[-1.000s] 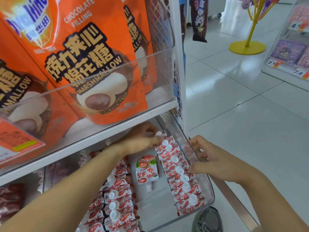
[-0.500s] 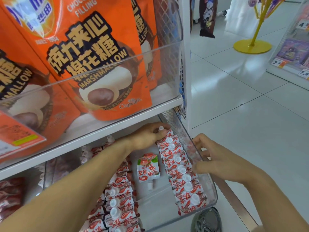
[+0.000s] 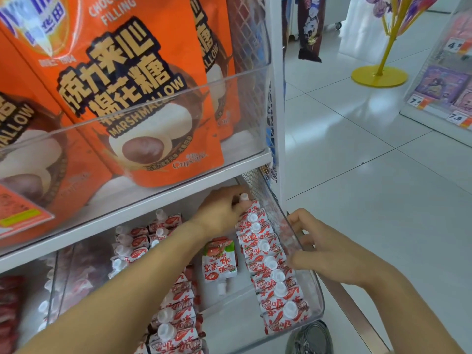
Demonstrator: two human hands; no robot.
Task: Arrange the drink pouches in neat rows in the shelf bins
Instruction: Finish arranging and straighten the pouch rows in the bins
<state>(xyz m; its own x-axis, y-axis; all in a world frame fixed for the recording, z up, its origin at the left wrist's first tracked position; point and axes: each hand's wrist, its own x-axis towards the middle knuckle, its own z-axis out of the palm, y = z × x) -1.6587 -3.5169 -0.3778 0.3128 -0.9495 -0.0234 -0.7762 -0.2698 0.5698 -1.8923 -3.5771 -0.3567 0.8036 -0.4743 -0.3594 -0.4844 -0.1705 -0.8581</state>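
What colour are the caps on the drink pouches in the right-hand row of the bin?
White caps, clearest in the head view.

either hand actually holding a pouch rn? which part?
Left hand grips the rearmost pouch of the right-hand row, fingers at its top by the white cap. Right hand holds no pouch; it rests against the clear bin wall.
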